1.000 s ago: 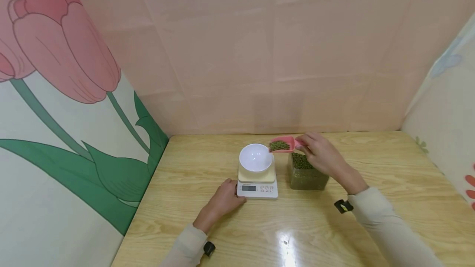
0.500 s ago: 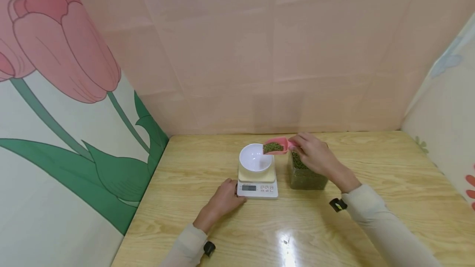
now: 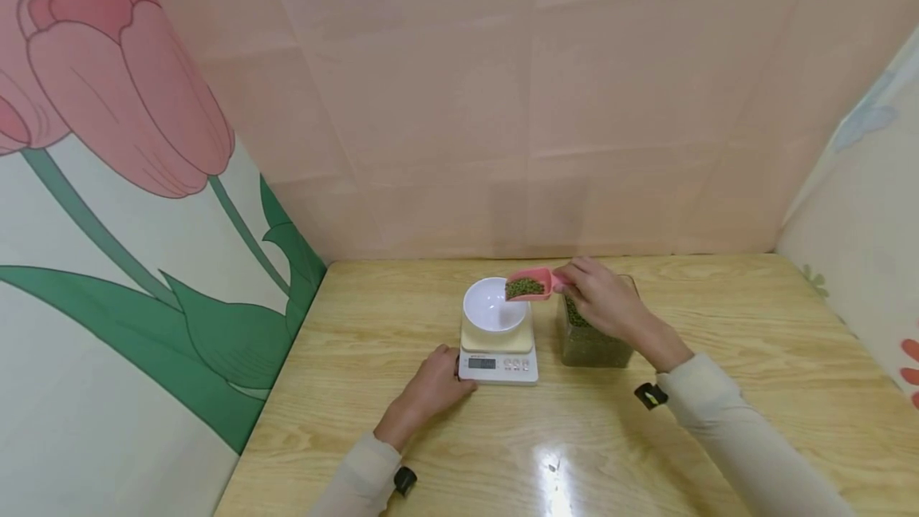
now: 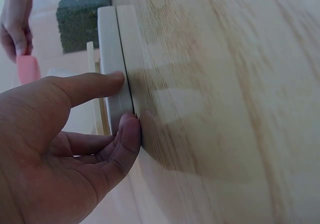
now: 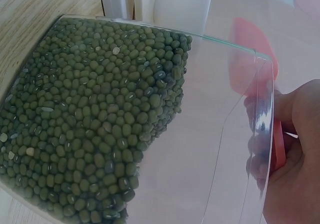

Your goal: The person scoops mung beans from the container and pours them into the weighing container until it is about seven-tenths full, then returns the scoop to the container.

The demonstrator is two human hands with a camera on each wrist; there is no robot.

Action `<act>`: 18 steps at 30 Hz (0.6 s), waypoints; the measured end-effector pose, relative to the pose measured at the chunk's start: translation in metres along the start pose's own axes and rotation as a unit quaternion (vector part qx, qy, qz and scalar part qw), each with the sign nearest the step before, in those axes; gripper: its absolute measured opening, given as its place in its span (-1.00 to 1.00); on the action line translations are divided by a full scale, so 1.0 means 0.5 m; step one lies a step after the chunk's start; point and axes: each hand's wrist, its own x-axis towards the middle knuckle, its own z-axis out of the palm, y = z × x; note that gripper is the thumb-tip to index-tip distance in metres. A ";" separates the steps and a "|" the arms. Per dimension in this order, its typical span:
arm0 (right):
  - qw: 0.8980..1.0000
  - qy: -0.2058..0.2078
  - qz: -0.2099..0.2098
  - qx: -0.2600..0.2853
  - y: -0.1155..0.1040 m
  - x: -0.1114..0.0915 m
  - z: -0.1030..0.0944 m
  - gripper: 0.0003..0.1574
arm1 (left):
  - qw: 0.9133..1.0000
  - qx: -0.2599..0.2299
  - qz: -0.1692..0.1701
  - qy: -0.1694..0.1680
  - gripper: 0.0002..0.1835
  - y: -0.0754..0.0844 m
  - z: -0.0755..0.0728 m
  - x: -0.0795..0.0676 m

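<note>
My right hand (image 3: 610, 305) grips the handle of a pink scoop (image 3: 547, 281) loaded with green mung beans (image 3: 524, 287). The scoop's front lip hangs over the right side of a white bowl (image 3: 487, 309). That bowl stands on a white kitchen scale (image 3: 502, 376) with a small display. At the scale's near left corner, my left hand (image 3: 435, 383) holds on with thumb and fingers. Up close in the left wrist view, its fingertips press the scale's side wall (image 4: 112, 49). Beans fill much of a clear container (image 5: 230, 48), seen large in the right wrist view.
Under the right forearm, the bean container (image 3: 597, 349) stands just right of the scale on a wood-grain table (image 3: 345, 325). A pink sheet (image 3: 431, 102) rises behind the table. The left wall (image 3: 122, 262) bears painted tulips.
My right hand has carried the scoop of beans a little left, from the bowl's right edge to over its opening. The left hand stays at the scale's corner.
</note>
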 end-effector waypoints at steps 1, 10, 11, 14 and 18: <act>1.000 0.000 -0.001 -0.001 0.000 0.001 0.001 -0.72 | 1.000 0.000 -0.002 -0.001 -0.52 0.000 0.000 0.000; 1.000 0.009 -0.017 -0.010 -0.016 -0.007 0.010 -0.74 | 1.000 -0.001 0.006 -0.005 -0.51 -0.004 -0.005 -0.012; 1.000 0.009 -0.018 -0.011 -0.021 -0.009 0.010 -0.74 | 1.000 -0.001 0.008 -0.006 -0.51 -0.005 -0.006 -0.014; 1.000 0.005 -0.014 -0.014 -0.033 -0.016 0.012 -0.74 | 1.000 -0.001 0.011 -0.009 -0.51 -0.009 -0.009 -0.023; 1.000 -0.001 -0.002 -0.015 -0.048 -0.025 0.014 -0.73 | 1.000 -0.002 0.018 -0.013 -0.52 -0.016 -0.011 -0.034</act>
